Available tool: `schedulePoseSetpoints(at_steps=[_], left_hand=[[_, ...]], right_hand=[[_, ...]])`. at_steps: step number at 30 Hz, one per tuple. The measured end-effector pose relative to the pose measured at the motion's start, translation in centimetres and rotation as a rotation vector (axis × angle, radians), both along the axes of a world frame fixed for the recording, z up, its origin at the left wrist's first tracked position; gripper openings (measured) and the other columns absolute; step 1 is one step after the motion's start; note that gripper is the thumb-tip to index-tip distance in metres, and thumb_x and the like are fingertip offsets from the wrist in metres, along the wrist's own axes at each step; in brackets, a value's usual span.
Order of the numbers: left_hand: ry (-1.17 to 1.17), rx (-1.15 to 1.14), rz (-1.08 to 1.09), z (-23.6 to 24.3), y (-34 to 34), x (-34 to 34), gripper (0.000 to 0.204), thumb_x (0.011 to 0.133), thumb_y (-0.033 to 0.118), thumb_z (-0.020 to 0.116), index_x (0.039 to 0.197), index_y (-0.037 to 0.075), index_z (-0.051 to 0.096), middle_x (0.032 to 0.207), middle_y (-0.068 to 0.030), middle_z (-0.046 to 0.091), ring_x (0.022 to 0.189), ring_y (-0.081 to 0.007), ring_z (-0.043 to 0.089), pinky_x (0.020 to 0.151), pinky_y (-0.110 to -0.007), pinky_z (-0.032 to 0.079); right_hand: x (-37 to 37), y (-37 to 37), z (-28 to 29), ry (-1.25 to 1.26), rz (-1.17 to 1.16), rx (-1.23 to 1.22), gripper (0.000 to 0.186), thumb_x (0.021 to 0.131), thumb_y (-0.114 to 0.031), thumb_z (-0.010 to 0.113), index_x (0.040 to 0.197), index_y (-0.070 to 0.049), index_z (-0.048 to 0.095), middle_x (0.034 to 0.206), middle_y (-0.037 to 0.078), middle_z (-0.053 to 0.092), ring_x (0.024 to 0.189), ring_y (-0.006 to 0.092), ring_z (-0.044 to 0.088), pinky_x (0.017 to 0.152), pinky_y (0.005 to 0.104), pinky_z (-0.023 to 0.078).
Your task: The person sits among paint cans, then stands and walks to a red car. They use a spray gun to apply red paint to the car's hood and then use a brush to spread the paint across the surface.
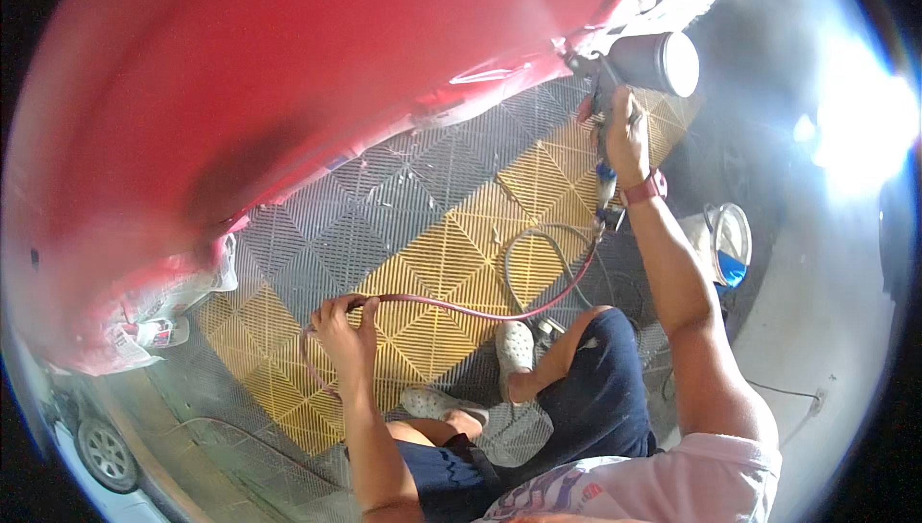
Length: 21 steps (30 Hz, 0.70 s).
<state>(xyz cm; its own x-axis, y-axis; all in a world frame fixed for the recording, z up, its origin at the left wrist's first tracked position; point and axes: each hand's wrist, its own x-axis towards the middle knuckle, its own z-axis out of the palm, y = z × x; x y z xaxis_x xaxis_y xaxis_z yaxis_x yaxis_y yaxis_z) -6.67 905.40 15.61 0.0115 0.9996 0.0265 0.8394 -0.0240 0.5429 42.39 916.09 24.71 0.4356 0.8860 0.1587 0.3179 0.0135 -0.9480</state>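
Observation:
My right hand [625, 139] grips a spray gun [603, 76] with a grey cup [653, 64], held beside the lower edge of a red painted car panel [288, 33]. Masking paper [192, 288] runs along the panel's lower edge. A blue fitting [606, 177] hangs below the gun, joined to a red hose [461, 314]. My left hand [351, 336] is closed on this hose at the lower middle, its fingers wrapped round it.
Under me lie grey and yellow grid floor tiles [432, 331] with coiled grey hose [543, 233]. A white bucket [711, 249] stands at the right, near a bright lamp [864, 129]. A car wheel [108, 451] shows at the lower left. My crouched legs and shoes are below.

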Motion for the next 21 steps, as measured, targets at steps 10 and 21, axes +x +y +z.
schedulePoseSetpoints(at_steps=[10, 21], left_hand=[[-0.024, -0.206, -0.008, 7.7, -2.1, 10.6, 0.029, 0.092, 0.033, 0.082, 0.095, 0.005, 0.073, 0.098, -0.0130, 0.071, 0.099, -0.0369, 0.063, 0.097, -0.052, 0.045], [0.153, -0.454, 0.284, 14.2, -10.9, 0.1, 0.051, 0.094, 0.053, 0.076, 0.110, 0.005, 0.073, 0.111, -0.0172, 0.070, 0.109, -0.0423, 0.062, 0.100, -0.059, 0.047]], right_hand=[[20.2, 7.5, 8.3, -0.127, -0.386, -0.041, 0.066, 0.113, -0.057, 0.039, 0.117, 0.000, 0.072, 0.085, 0.007, 0.073, 0.060, 0.0122, 0.064, 0.049, 0.0303, 0.047], [11.3, 7.9, 13.0, -0.039, -0.363, -0.079, 0.059, 0.113, -0.051, 0.043, 0.100, -0.003, 0.074, 0.076, 0.006, 0.070, 0.054, 0.0136, 0.060, 0.052, 0.0311, 0.046]])
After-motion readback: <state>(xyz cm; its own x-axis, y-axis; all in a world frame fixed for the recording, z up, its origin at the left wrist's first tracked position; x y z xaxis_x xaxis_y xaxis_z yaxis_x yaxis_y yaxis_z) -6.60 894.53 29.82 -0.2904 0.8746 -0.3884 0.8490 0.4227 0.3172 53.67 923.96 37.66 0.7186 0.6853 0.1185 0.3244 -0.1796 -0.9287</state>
